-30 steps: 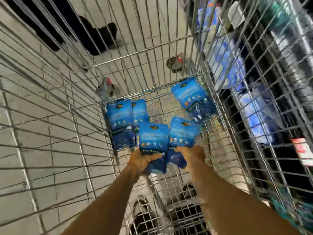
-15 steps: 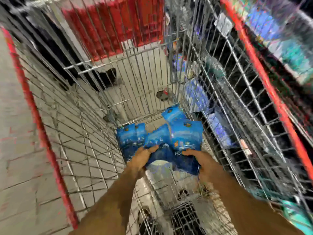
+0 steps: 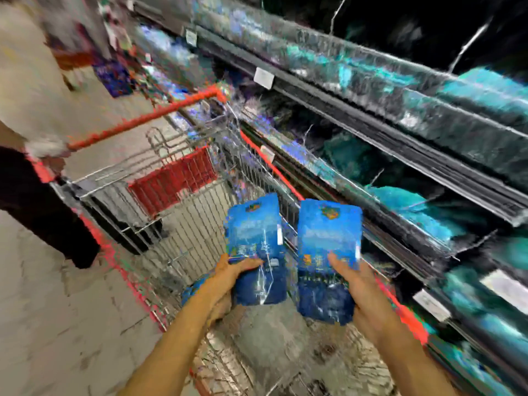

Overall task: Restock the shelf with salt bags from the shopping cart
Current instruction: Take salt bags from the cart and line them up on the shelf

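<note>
1. The left hand (image 3: 228,277) grips a blue salt bag (image 3: 255,247) near its lower half, thumb laid across the front and fingers curled behind it; the bag stands roughly upright above the cart.
2. The right hand (image 3: 358,290) grips a second blue salt bag (image 3: 325,252) the same way, thumb on the front face and fingers wrapped round the back.
3. The two bags sit side by side, just apart, the right one slightly nearer the shelving.
4. Below and beyond both hands is the wire shopping cart (image 3: 183,230), with a red rim and a red child-seat flap (image 3: 174,184) at its far end.
5. A bit of blue packaging (image 3: 190,294) shows just left of the left wrist, low in the cart; what it is cannot be told through the blur.
6. To the right of the right hand run the store shelves (image 3: 400,155), heavily blurred, holding teal and blue packets and white price tags (image 3: 264,78).
7. Far left of the left hand stands another person in dark trousers (image 3: 43,212), by the cart's handle.
</note>
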Available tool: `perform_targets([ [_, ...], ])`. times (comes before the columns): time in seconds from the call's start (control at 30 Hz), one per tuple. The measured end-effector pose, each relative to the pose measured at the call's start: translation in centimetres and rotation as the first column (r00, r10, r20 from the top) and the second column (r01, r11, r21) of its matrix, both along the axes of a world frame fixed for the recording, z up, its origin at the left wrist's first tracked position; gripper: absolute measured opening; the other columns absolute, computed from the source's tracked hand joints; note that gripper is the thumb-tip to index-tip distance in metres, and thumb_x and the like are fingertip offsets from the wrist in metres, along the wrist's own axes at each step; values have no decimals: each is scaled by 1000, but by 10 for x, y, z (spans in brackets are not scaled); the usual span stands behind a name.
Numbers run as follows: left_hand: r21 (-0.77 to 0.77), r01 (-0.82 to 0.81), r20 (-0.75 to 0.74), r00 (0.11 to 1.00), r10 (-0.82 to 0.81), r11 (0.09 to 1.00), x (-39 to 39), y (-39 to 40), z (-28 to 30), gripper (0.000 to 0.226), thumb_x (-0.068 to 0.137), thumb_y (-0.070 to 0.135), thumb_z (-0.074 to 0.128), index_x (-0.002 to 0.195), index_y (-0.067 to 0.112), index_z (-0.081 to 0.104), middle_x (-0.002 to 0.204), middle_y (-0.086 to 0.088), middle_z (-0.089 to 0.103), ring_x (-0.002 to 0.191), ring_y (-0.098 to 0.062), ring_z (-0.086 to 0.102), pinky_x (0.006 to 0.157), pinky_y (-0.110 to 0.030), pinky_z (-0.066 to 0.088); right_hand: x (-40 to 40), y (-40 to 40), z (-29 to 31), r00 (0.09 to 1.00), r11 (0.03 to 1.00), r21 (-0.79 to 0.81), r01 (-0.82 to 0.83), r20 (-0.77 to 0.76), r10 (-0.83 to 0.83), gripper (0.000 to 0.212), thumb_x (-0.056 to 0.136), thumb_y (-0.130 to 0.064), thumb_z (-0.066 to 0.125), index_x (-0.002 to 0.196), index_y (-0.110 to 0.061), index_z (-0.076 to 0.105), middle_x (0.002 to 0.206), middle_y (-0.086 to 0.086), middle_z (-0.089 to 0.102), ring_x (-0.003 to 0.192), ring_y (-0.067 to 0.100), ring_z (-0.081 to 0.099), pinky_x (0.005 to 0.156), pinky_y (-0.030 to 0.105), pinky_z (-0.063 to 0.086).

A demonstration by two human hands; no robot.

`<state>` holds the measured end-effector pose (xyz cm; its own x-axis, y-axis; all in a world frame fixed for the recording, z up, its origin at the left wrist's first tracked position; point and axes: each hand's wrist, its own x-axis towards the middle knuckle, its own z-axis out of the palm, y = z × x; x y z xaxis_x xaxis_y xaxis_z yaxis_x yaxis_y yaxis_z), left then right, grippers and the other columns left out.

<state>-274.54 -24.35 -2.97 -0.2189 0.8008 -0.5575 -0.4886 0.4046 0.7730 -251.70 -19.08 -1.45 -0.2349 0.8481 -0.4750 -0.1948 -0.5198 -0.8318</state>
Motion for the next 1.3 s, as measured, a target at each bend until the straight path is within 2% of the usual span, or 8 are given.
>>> perform_targets([
  [0.13, 145, 48, -50, 998, -42, 988, 45, 5, 61, 41, 68, 25, 74, 106, 10, 68, 93, -12, 76, 78, -29, 72, 73, -47, 60, 53, -21, 53, 990, 984, 114, 134, -49, -129, 48, 71, -32, 77, 117, -19, 68, 113, 11, 74, 98, 32, 73, 77, 45, 60],
  [0.33, 363, 196, -189, 973, -135, 911, 138, 22, 142, 33, 77, 14, 72, 108, 9, 68, 102, -15, 75, 90, -30, 73, 81, -49, 59, 143, -42, 124, 954, 906, 311, 287, -11, -299, 56, 67, -42, 78, 118, -22, 68, 116, 6, 73, 107, 31, 69, 99, 56, 49],
  [0.57, 584, 343, -344, 926, -159, 736, 277, 47, 224, 31, 65, 27, 76, 93, 12, 76, 93, -5, 78, 85, -18, 74, 70, -27, 58, 269, -58, 205, 875, 736, 518, 435, -53, -481, 70, 51, -49, 90, 110, -18, 72, 113, 9, 74, 105, 30, 70, 94, 53, 53],
  [0.73, 669, 411, -317, 911, -263, 619, 361, 73, 291, 46, 66, 31, 77, 105, 10, 73, 104, -8, 76, 95, -23, 72, 81, -37, 59, 358, -58, 267, 842, 588, 673, 449, -98, -531, 42, 66, -32, 76, 105, -15, 72, 107, 7, 76, 102, 29, 71, 93, 48, 54],
  [0.83, 746, 402, -333, 915, -226, 531, 398, 96, 340, 35, 68, 27, 77, 99, 13, 73, 98, -4, 77, 88, -16, 73, 72, -26, 58, 395, -45, 315, 814, 438, 779, 449, -154, -560, 30, 68, -29, 75, 96, -18, 74, 102, 2, 77, 91, 16, 74, 79, 33, 59],
  [0.97, 802, 414, -340, 909, -241, 429, 442, 141, 402, 16, 84, 13, 71, 100, 12, 70, 88, 0, 77, 78, -12, 73, 70, -29, 58, 427, -5, 379, 768, 257, 842, 474, -253, -589, 8, 78, -14, 76, 84, -18, 74, 87, -5, 78, 80, 8, 73, 69, 22, 57],
  [1.17, 792, 401, -311, 914, -260, 461, 489, 207, 436, 31, 85, 9, 71, 116, 4, 67, 111, -14, 72, 96, -25, 70, 82, -42, 59, 438, 74, 415, 682, 199, 807, 557, -306, -664, 16, 77, -5, 80, 86, -15, 71, 87, 3, 75, 79, 16, 68, 79, 36, 59],
  [1.3, 778, 433, -375, 901, -217, 456, 496, 232, 417, 27, 84, 5, 72, 111, 0, 68, 102, -11, 73, 86, -17, 69, 86, -39, 56, 437, 91, 391, 652, 221, 891, 396, -104, -751, 22, 78, -7, 80, 93, -14, 67, 89, 1, 73, 83, 13, 69, 80, 39, 57],
])
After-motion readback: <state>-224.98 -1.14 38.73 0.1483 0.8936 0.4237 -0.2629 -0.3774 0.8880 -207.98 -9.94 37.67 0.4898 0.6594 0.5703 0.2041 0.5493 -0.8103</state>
